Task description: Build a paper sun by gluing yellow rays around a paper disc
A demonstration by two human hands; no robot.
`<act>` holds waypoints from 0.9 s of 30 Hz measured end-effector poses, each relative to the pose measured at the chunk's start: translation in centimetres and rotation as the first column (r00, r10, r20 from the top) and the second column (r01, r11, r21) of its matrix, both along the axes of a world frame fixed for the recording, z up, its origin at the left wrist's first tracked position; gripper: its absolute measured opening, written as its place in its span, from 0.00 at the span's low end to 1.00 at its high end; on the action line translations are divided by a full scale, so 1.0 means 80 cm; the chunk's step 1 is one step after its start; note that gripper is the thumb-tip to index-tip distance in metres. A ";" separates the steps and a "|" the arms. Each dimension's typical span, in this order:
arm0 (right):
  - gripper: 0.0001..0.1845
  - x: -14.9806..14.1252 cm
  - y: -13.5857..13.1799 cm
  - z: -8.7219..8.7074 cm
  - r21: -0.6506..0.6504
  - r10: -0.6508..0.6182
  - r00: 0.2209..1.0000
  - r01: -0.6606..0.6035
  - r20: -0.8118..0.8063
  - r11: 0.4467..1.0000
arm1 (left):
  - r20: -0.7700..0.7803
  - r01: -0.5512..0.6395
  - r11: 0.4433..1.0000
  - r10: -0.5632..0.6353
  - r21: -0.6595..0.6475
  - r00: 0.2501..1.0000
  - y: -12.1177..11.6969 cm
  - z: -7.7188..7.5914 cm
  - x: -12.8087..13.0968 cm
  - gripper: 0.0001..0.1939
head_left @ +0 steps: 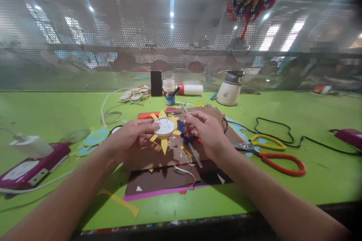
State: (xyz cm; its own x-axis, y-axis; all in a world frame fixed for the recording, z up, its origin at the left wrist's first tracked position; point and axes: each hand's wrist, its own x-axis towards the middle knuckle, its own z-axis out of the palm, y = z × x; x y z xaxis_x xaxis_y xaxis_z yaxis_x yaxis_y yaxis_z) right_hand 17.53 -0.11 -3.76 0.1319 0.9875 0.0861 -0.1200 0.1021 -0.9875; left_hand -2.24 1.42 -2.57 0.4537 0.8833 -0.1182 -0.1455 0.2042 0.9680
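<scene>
My left hand (139, 132) grips a round paper craft (164, 126) by its left side. It has a white, dark-flecked face, a pale rim and yellow pointed paper pieces around it like a sun. My right hand (204, 128) is closed, with a thin translucent stick (184, 109) poking up from the fingertips. Beneath and beside that hand is a blue tool (185, 131), partly hidden, that looks like a glue gun. A second clear stick (196, 156) slants down from it over brown card (166, 162).
Large scissors (271, 154) with red and yellow handles lie right of the card. A black cable (288, 135) runs beyond them. A purple power strip (36, 165) with a white plug sits left. At the back stand a phone (156, 83), a blue jar (170, 99) and a white jug (229, 90).
</scene>
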 end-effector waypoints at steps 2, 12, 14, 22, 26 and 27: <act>0.10 -0.001 -0.001 -0.002 0.018 0.001 1.000 -0.001 0.004 1.000 | -0.013 -0.035 0.999 0.036 0.028 0.999 0.005 -0.002 -0.005 0.05; 0.17 -0.023 -0.013 -0.022 -0.074 0.256 0.939 -0.246 0.230 0.967 | 0.063 -0.169 0.979 0.163 0.112 0.985 0.009 -0.007 -0.005 0.07; 0.17 -0.024 -0.015 -0.023 -0.071 0.291 0.916 -0.283 0.276 0.957 | 0.070 -0.151 0.982 0.143 0.113 0.987 0.008 -0.008 -0.002 0.06; 0.11 -0.032 -0.023 -0.018 -0.198 0.379 0.912 -0.346 0.160 0.917 | 0.145 -0.139 0.988 0.129 0.063 0.981 0.006 -0.011 0.002 0.11; 0.11 -0.033 -0.025 -0.018 -0.238 0.396 0.918 -0.380 0.022 0.894 | 0.139 -0.133 0.989 0.123 0.063 0.983 0.009 -0.014 0.000 0.09; 0.11 -0.033 -0.026 -0.017 -0.251 0.403 0.915 -0.388 0.011 0.887 | 0.128 -0.137 0.989 0.128 0.057 0.983 0.009 -0.014 0.000 0.08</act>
State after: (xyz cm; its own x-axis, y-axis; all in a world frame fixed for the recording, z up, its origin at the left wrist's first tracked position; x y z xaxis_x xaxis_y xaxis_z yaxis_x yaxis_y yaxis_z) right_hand 14.88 -2.19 -5.15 -0.2717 0.9485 -0.1631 -0.0396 -0.1804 -0.9828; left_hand -2.24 2.14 -3.66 0.3396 0.9405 -0.0080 -0.2868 0.1116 0.9515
